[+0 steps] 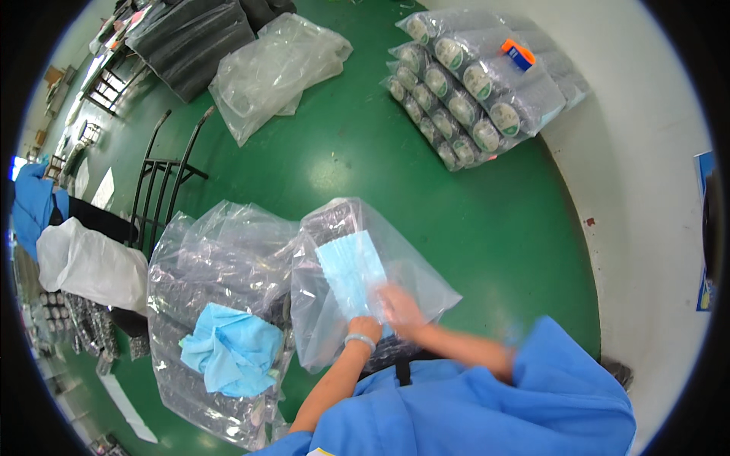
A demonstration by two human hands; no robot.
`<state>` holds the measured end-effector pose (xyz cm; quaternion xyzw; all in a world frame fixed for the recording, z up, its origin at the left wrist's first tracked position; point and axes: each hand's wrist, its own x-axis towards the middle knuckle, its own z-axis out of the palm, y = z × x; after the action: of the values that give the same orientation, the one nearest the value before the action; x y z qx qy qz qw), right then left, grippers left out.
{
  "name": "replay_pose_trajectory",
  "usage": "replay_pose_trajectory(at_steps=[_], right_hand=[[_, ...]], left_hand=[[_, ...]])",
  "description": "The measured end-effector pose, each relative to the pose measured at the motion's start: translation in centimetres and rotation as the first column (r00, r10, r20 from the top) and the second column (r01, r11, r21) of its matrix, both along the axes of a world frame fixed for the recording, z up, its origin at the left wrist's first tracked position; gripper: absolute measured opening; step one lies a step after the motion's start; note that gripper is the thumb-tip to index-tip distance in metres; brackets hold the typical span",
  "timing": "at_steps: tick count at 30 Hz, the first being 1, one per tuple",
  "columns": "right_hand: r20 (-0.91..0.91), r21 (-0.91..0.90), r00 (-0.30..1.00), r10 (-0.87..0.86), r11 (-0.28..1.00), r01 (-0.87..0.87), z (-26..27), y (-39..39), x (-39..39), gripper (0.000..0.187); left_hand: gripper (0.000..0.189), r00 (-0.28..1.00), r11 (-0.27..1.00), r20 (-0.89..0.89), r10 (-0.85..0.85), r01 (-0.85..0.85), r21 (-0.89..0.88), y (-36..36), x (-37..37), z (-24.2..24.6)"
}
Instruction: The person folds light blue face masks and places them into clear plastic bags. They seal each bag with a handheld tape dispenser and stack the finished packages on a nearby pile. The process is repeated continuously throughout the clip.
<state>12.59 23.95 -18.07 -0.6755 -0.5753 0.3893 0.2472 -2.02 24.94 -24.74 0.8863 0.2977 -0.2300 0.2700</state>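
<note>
A large clear plastic bag (422, 273) stands in front of me with dark wrapped goods inside. A light blue cloth with zigzag edges (351, 268) lies flat against the dark goods, within or under the clear film. My left hand (365, 329), with a pale bangle at the wrist, is at the cloth's lower end; its fingertips are partly hidden. Motion blurs my right hand (399, 308), which is at the cloth's lower right edge. To the left, a crumpled light blue cloth (231, 350) rests on plastic-wrapped dark rolls (182, 376).
Stacked bagged rolls (462, 108) with an orange and blue tape dispenser (518, 54) on top stand by the wall. Empty plastic bags (279, 68) lie on the green floor. A black hand truck (165, 165) is at left, near a person in blue (37, 199).
</note>
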Motion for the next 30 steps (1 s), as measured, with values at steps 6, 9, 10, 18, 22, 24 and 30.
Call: replay_pose_trajectory(at_steps=[6, 9, 10, 18, 22, 24, 30], right_hand=[[-0.875, -0.465, 0.004, -0.484, 0.843, 0.271, -0.8, -1.7, 14.6, 0.046], [-0.632, -0.454, 0.544, -0.552, 0.832, 0.317, 8.7, -2.8, 14.5, 0.037], [-0.319, -0.483, 0.801, -0.506, 0.814, 0.322, 12.5, -3.3, 14.5, 0.033], [-0.124, -0.125, 0.985, 0.117, 0.983, -0.132, -3.9, -0.5, -2.8, 0.054], [0.155, -0.242, 0.951, 0.269, 0.943, -0.227, -6.7, -2.8, -3.4, 0.058], [0.255, -0.17, 0.94, 0.228, 0.967, -0.188, -6.1, -3.3, -3.8, 0.058], [0.374, -0.068, 0.924, 0.085, 0.996, -0.065, -6.1, -3.9, -5.4, 0.077]], left_hand=[[0.022, 0.99, 0.997, -0.114, -0.079, 0.081, 0.017, 0.8, 2.1, 1.5], [0.022, 0.984, 0.994, -0.137, -0.111, 0.113, 0.006, 0.7, 1.8, 0.9], [0.022, 0.981, 0.992, -0.153, -0.121, 0.125, 0.016, 0.7, 2.2, 1.2], [0.023, 0.965, 0.967, 0.114, 0.236, -0.245, 0.065, -3.0, 1.3, -2.6], [0.02, 0.865, 0.902, 0.285, -0.414, 0.345, 0.261, -1.8, -5.6, 3.7], [0.033, 0.98, 0.945, 0.183, 0.076, -0.129, 0.301, 4.0, -9.5, 3.0], [0.043, 0.968, 0.965, 0.014, -0.25, 0.248, 0.084, 4.3, -12.3, 6.2]])
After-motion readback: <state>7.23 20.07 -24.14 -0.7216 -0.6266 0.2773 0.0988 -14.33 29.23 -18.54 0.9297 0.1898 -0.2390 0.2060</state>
